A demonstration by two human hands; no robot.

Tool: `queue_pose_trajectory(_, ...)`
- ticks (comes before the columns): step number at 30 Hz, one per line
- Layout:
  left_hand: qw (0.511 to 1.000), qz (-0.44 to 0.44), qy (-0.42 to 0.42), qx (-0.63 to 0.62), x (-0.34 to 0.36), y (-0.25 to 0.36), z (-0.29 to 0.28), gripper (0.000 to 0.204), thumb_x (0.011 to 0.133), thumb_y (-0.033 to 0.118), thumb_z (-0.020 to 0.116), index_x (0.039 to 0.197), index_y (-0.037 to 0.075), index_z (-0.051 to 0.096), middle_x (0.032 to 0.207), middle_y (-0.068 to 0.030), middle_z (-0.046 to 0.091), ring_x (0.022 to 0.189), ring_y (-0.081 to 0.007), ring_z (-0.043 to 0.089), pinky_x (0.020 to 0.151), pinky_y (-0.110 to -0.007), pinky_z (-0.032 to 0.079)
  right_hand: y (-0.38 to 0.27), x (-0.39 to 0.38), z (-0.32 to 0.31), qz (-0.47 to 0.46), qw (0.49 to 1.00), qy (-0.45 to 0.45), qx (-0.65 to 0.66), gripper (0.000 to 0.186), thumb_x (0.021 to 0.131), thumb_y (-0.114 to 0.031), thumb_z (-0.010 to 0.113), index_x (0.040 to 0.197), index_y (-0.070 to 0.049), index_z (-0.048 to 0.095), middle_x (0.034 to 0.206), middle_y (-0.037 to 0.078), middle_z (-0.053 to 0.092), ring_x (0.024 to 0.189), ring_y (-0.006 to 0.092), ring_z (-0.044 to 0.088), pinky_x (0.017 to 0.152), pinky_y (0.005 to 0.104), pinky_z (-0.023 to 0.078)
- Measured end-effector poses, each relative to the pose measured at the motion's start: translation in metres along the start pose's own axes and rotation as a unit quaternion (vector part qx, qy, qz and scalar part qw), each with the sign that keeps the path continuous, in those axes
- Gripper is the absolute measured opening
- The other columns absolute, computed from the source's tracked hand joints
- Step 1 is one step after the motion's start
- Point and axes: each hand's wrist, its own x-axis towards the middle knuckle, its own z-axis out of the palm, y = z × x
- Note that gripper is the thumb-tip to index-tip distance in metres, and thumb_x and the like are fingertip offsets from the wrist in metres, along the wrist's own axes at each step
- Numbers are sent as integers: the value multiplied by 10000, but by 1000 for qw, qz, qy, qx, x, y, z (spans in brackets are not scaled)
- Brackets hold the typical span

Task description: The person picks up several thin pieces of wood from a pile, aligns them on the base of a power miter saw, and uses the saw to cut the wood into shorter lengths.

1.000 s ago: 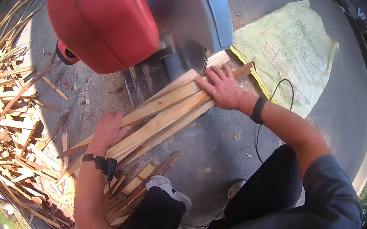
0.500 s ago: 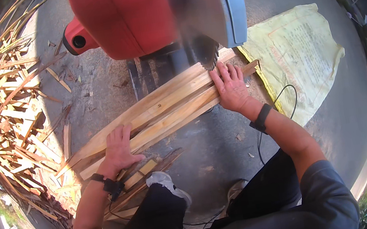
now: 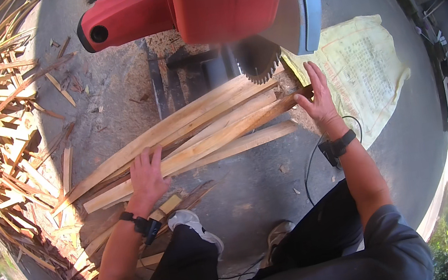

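Several long wooden strips [image 3: 217, 135] lie in a loose bundle, slanting up from lower left to upper right. My left hand [image 3: 148, 179] rests on their left part, fingers stretched across the wood and thumb apart. At their right end is my right hand [image 3: 322, 103], its thumb by the tip of a strip and its fingers extended upward. A toothed circular blade [image 3: 259, 62] hangs from a red power saw [image 3: 228, 5], close over the far strips' right end. Whether the blade touches wood, I cannot tell.
A big heap of wood offcuts [image 3: 11, 135] spreads along the left. Shorter pieces lie near my left shoe [image 3: 190, 225]. A flattened yellowish sack [image 3: 362, 63] covers ground on the right, beside a black cable [image 3: 309, 165]. Grey metal guard [image 3: 306, 8] curves over the blade.
The saw stands farther right in view, its blade and handle now plainer. My right hand has shifted right, off the strips' top to their end. The near strips have fanned apart.
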Motion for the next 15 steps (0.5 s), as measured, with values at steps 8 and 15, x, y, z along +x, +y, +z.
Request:
queue_pose_trajectory(8, 999, 9, 31, -8, 2, -1, 6, 813, 586, 209, 799, 1309, 117, 440, 1219, -135, 463, 1130, -327, 452, 932, -449, 385, 23, -13, 41, 391, 802, 34, 452, 401, 923, -403, 523, 1061, -28, 556, 941, 61, 586, 857, 172, 584, 786, 314, 491)
queue_pose_trajectory(15, 1000, 7, 19, -17, 14, 7, 3, 809, 591, 217, 790, 1301, 65, 433, 1177, -146, 470, 1101, -325, 456, 940, -419, 393, 31, -16, 55, 397, 791, -49, 463, 385, 940, -389, 509, 1069, -29, 557, 1000, 71, 600, 897, 193, 607, 796, 375, 516)
